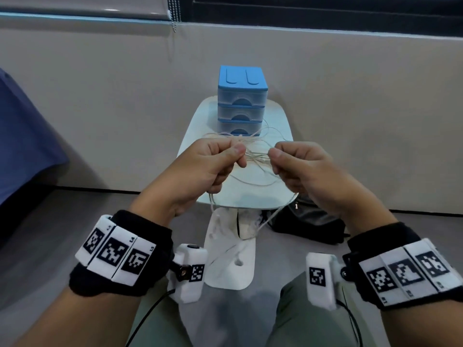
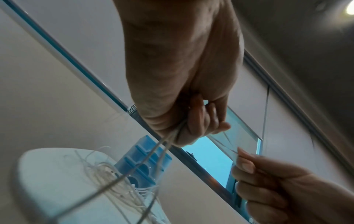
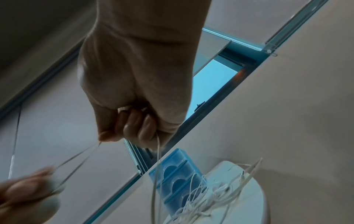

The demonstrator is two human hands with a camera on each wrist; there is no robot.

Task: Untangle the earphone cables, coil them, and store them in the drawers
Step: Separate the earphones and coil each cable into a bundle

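drawers (image 1: pixel 241 102) on table (image 1: pixel 198 116), cables (image 1: pixel 255 151) before them

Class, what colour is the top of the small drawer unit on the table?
Blue. The drawer unit has a blue top and clear drawer fronts, seen best in the head view.

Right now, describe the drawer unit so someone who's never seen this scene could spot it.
Start at the small white table against the beige wall. At its far end stands the drawer unit, beyond the tangled earphone cables. It is the only blue thing on the table: a blue-topped stack of three closed translucent drawers.
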